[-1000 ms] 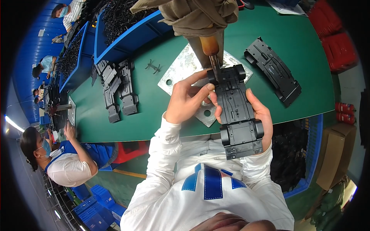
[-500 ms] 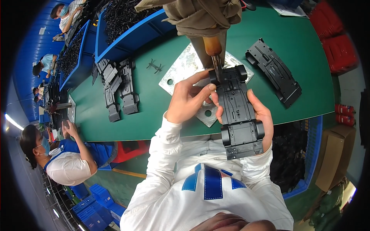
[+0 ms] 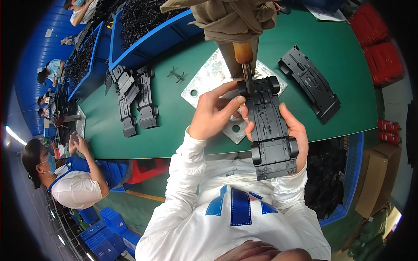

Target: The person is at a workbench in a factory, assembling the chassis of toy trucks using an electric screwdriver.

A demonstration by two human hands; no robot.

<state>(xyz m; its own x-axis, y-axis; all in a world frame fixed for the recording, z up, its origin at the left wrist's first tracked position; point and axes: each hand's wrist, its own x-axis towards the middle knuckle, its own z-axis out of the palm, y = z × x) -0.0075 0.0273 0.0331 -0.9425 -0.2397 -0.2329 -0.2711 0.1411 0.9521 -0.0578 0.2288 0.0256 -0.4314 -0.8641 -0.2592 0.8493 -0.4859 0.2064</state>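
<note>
A long black plastic toy-car chassis, wheel arches at both ends, slants from the metal plate toward my lap. My right hand grips its right side from beneath. Along the far left edge, my left hand holds it with bent fingers, the index reaching toward the wheel arch. A fixed upright tool with an amber handle and a metal shaft reaches down to the chassis's far left end; whether its tip touches is hard to tell. Below lies the silvery square plate with round holes.
Another black chassis lies on the green table at right. Several more chassis parts and a small dark bracket lie left. Blue bins of black parts stand behind. A co-worker sits at left.
The view has shifted slightly. My hands and the chassis keep nearly the same place under the tool. The co-worker's hands at left have moved a little.
</note>
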